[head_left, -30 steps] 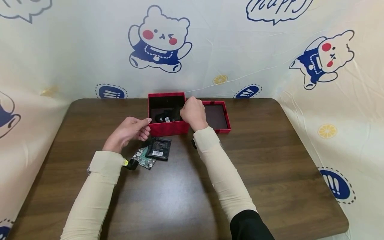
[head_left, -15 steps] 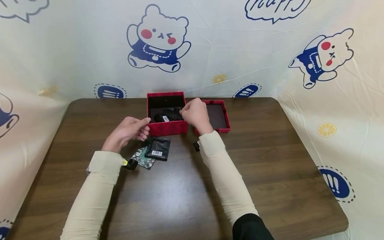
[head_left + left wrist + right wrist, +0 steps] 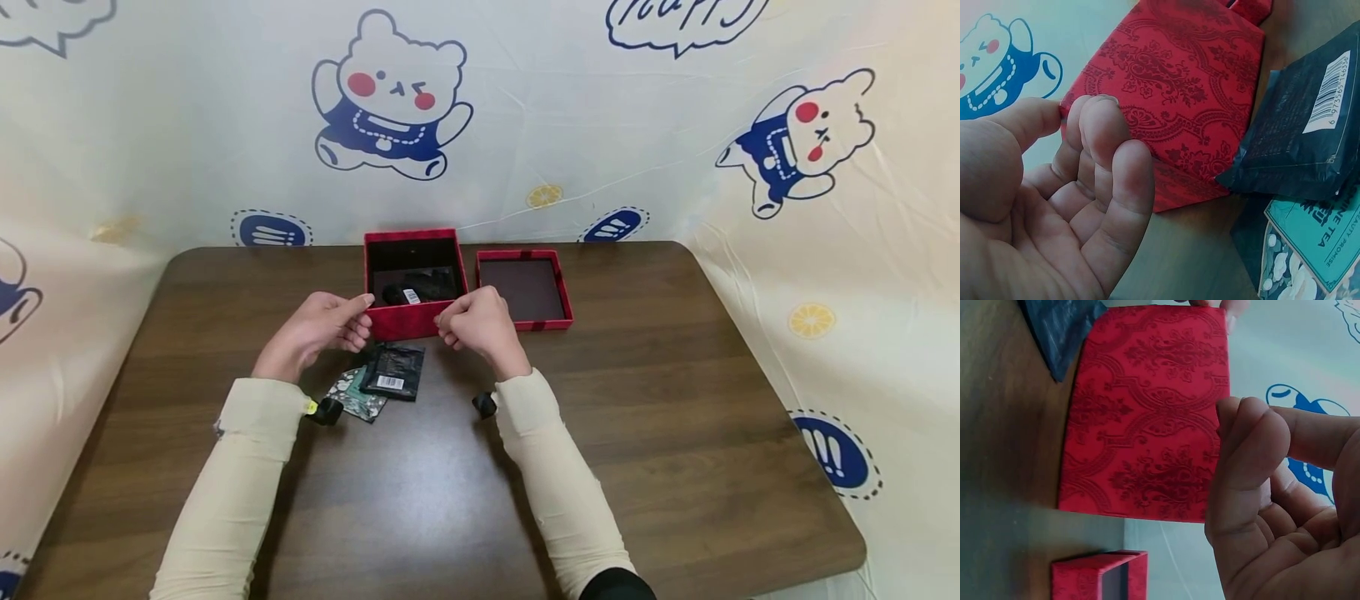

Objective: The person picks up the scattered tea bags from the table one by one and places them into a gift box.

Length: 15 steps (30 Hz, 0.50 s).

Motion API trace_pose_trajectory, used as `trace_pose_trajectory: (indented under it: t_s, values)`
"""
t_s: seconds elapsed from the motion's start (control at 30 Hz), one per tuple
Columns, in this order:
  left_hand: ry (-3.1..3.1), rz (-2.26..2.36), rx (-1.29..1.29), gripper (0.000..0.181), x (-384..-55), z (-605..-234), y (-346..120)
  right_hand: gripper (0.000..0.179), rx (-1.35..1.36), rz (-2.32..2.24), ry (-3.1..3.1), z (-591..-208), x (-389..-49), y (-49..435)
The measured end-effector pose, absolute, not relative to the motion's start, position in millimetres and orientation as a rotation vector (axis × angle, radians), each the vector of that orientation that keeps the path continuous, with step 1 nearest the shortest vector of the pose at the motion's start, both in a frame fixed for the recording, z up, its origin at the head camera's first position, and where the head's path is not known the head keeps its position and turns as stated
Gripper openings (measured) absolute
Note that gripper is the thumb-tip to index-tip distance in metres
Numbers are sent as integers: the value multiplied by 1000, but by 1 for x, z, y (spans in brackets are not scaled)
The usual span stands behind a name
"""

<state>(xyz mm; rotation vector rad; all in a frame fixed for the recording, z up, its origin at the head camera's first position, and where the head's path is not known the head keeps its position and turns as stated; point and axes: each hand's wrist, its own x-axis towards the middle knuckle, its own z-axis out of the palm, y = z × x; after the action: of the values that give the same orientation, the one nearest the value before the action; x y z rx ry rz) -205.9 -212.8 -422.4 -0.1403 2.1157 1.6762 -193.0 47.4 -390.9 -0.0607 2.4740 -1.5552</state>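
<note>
A red patterned box stands lidless at the table's back, with black packets inside, one bearing a white label. My left hand holds the box's front left corner, thumb at the rim and fingers curled by the wall. My right hand is before the front right of the box, its fingers curled and fingertips overlapping the rim in the right wrist view; nothing shows between them. Before the box lie a black packet with a barcode and, partly under it, a green floral packet printed "TEA".
The red box lid lies inside up, just right of the box. The brown wooden table reaches back to a pale curtain printed with bears. Small dark devices sit at both wrists.
My right hand has come from over the box's right side toward me and down to its front, uncovering the lid and the packets inside. The left hand stays at its corner.
</note>
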Motion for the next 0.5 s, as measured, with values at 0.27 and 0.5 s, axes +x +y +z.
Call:
trace_pose_trajectory:
  t_s: [0.27, 0.5]
  values:
    - [2107, 1681, -137, 56, -205, -422, -213, 14, -12, -1561, 2416, -407, -181, 47]
    - [2111, 1688, -134, 54, -204, -421, -213, 13, 37, -1579, 2338, -419, -172, 43]
